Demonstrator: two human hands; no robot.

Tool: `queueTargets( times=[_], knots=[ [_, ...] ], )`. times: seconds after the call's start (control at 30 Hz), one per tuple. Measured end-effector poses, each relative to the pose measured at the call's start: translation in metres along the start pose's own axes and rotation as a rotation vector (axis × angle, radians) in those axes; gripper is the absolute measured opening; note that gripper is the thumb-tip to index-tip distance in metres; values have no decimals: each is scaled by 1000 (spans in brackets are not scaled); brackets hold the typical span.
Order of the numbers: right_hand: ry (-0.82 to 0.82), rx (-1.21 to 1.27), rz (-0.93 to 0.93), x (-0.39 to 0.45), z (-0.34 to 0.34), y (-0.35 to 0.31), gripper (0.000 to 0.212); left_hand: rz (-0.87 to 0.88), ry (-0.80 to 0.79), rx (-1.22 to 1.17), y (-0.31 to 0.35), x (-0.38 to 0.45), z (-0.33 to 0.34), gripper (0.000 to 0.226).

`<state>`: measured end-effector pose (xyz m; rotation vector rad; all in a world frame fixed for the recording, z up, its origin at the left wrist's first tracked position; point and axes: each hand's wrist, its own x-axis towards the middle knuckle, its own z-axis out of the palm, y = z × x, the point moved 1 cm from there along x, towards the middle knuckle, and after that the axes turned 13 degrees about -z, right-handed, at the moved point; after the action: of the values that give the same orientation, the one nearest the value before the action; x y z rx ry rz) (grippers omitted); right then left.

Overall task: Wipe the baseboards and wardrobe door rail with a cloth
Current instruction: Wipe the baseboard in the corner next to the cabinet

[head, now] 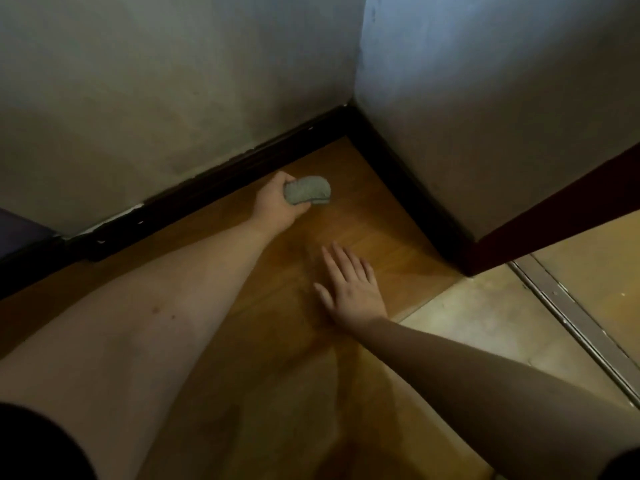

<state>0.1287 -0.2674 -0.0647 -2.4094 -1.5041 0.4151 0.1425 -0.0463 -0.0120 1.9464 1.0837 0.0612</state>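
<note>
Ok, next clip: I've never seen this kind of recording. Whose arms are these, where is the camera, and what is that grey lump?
There is no machine here. A person wears a wide-angle camera on the head, looking down at their own two bare arms in a room corner. The left hand grips a balled-up grey cloth just off the dark wooden baseboard that runs along the foot of the pale wall. The right hand lies open with straight fingers on the orange-brown wooden floor. At the right, a metal floor rail runs beside a dark red panel, perhaps the wardrobe door.
</note>
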Motion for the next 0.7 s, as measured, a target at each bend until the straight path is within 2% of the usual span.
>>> queueTargets(
  times=[0.17,0.23,0.43,0.7],
  knots=[
    [-53,-17,117,-15,22,12,70,-18,12,11,-1,0,6,42],
    [-72,-59,96,-24,23,21,69,-17,9,11,0,1,10,44],
    [-50,-64,33,-27,23,27,69,-11,35,14,14,16,29,74],
    [-59,-61,-8,-29,22,31,64,-3,138,-59,53,46,57,56]
  ],
)
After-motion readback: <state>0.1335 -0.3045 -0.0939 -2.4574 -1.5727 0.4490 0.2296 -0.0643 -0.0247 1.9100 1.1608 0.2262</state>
